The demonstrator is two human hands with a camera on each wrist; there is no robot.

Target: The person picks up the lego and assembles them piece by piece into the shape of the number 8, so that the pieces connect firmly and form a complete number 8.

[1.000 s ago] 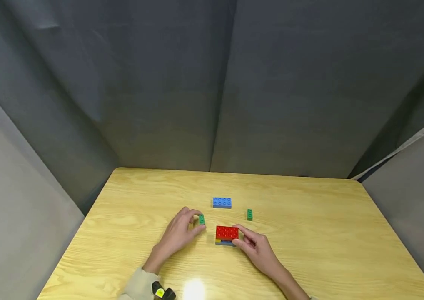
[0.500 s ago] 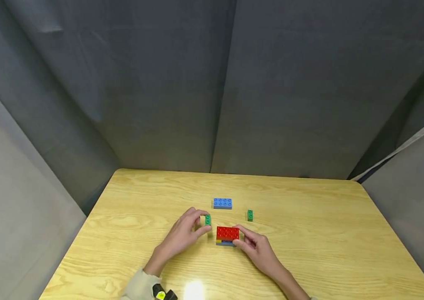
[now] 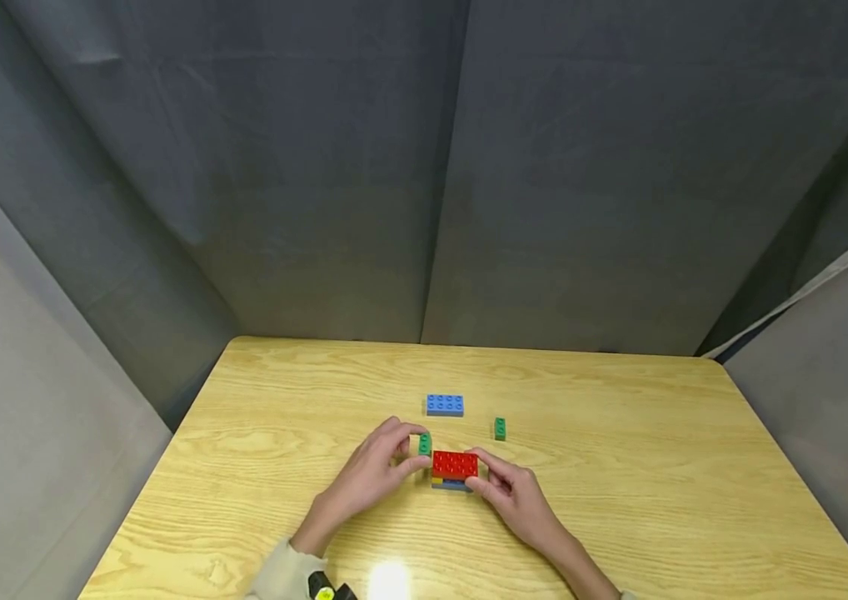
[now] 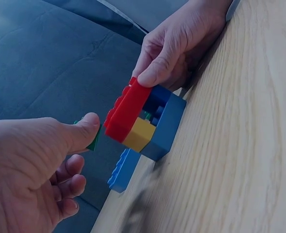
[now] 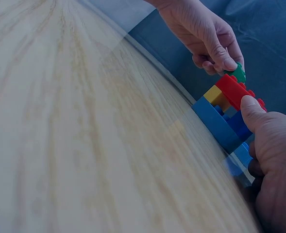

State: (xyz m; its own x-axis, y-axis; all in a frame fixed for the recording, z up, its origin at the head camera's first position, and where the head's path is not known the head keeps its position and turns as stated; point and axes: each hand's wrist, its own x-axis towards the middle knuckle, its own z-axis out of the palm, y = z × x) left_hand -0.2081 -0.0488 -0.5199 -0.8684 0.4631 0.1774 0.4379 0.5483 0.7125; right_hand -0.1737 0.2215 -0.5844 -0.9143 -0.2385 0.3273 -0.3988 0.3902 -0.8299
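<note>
Centrally, my left hand (image 3: 371,467) pinches a small, studded green brick (image 3: 425,444) just beside a glossy stack (image 3: 456,473) on the wood-grained tabletop (image 3: 619,442); my right hand (image 3: 517,496) grips the stack's red top brick (image 3: 454,463) at its right end. A rectangular blue brick (image 3: 445,405) and a second green brick (image 3: 500,429) lie beyond. The left wrist view clarifies what the head view conceals: the pinched brick is above the tabletop, and a boxy hollow separates yellow brick (image 4: 139,134) from dark-blue brick (image 4: 159,95).

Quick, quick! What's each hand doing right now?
Left hand: holding a small green brick, pinched between thumb and fingers.
Right hand: holding the red-topped brick stack.
</note>
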